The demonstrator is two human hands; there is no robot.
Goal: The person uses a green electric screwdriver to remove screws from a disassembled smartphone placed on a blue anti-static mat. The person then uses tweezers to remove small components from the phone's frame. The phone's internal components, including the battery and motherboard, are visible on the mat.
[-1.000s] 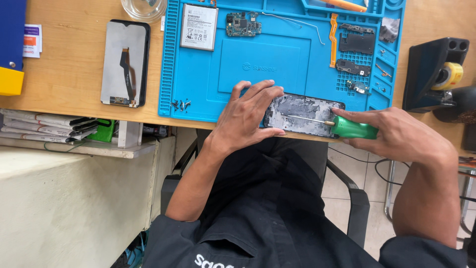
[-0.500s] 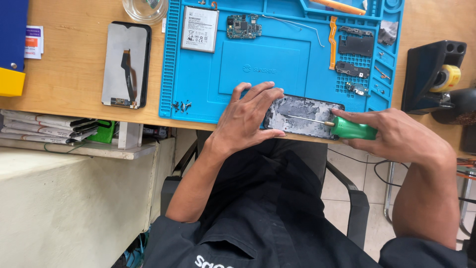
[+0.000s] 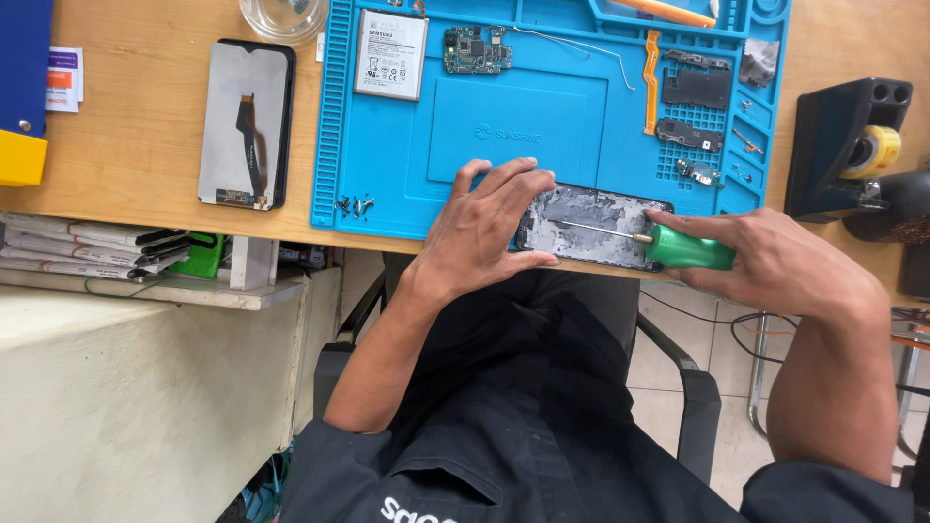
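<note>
An opened phone frame (image 3: 601,225), grey and scuffed inside, lies at the near edge of the blue repair mat (image 3: 552,116). My left hand (image 3: 489,228) grips the frame's left end, fingers spread over it. My right hand (image 3: 765,257) holds a green-handled screwdriver (image 3: 688,249); its thin metal shaft lies across the frame and points left, with the tip touching the frame's inside.
On the mat lie a white battery (image 3: 390,53), a circuit board (image 3: 477,48), an orange flex cable (image 3: 651,79), small dark parts (image 3: 697,89) and loose screws (image 3: 354,204). A detached phone screen (image 3: 247,124) rests on the wooden desk at left. A black holder with a tape roll (image 3: 852,145) stands right.
</note>
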